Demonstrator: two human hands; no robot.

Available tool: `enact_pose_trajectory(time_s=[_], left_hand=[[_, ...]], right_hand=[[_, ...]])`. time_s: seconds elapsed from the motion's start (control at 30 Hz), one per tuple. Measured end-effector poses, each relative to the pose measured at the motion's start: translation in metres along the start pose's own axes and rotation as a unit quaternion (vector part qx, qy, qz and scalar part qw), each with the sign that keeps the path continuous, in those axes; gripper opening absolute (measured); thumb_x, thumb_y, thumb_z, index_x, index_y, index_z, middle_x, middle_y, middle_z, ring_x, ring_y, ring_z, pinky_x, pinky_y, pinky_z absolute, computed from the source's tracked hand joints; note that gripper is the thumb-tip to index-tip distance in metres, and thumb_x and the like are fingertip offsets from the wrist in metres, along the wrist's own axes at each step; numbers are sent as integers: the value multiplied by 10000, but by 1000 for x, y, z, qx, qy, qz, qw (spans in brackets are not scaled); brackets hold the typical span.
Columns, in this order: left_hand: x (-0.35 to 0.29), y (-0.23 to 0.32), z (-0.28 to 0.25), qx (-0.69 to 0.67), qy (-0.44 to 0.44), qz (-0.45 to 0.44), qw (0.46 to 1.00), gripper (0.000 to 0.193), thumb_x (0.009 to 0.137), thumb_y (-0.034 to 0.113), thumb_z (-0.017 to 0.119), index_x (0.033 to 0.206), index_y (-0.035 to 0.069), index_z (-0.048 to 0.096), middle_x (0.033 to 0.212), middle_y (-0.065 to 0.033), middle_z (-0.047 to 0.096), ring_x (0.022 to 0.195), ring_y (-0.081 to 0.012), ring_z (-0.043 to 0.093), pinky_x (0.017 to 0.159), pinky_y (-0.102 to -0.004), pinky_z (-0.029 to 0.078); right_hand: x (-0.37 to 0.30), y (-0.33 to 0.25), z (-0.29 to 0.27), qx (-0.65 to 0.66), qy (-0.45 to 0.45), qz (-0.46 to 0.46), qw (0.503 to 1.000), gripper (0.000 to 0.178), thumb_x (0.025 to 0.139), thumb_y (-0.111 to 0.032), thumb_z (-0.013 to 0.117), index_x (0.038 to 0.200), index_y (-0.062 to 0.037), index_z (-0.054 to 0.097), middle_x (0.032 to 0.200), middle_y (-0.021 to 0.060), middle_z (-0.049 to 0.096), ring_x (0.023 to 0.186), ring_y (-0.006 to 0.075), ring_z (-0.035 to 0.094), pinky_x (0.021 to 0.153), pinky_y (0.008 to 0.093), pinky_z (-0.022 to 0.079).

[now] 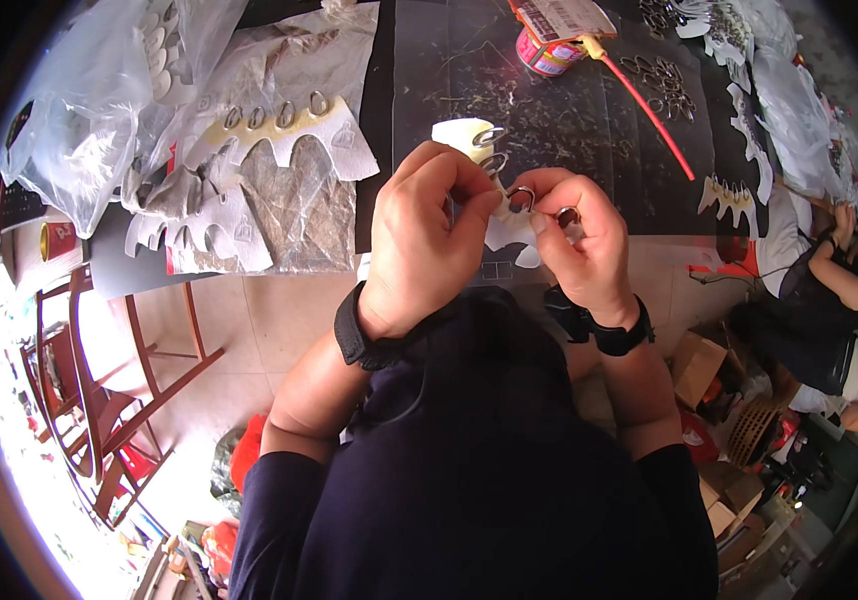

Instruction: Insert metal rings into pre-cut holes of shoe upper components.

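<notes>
Both my hands are closed at the near edge of the table, around a white scalloped piece (508, 234) with a yellowish strip along one side. My left hand (431, 238) pinches this piece between thumb and forefinger. Thumb and fingers of my right hand (589, 240) close on a small metal ring (522, 199) at its edge. Other metal rings (494, 162) sit along the yellowish strip, just beyond my left fingertips. Exactly how the pinched ring meets the strip is hidden by my fingers.
A pink cup (546, 58) stands at the back, with a red-handled brush (649, 116) by it. Loose rings (664, 88) lie to its right. On the left are a ringed scalloped piece (334, 146) and a plastic bag (84, 120). Another person (819, 270) is at far right.
</notes>
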State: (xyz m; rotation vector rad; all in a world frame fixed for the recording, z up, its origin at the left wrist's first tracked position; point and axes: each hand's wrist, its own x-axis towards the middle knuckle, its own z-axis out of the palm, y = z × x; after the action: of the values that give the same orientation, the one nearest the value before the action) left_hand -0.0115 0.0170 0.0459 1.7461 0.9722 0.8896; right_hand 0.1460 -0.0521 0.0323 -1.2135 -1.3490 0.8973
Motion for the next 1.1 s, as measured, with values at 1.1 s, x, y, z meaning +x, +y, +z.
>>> enact_pose_trajectory(time_s=[1.1], left_hand=[[0, -8, -11, 163, -63, 132, 976, 112, 683, 19, 648, 776, 61, 602, 1155, -167, 434, 1096, -328, 434, 930, -400, 356]], right_hand=[[19, -5, -7, -116, -71, -8, 991, 78, 763, 70, 544, 798, 7, 512, 885, 80, 602, 690, 121, 565, 583, 241, 458]])
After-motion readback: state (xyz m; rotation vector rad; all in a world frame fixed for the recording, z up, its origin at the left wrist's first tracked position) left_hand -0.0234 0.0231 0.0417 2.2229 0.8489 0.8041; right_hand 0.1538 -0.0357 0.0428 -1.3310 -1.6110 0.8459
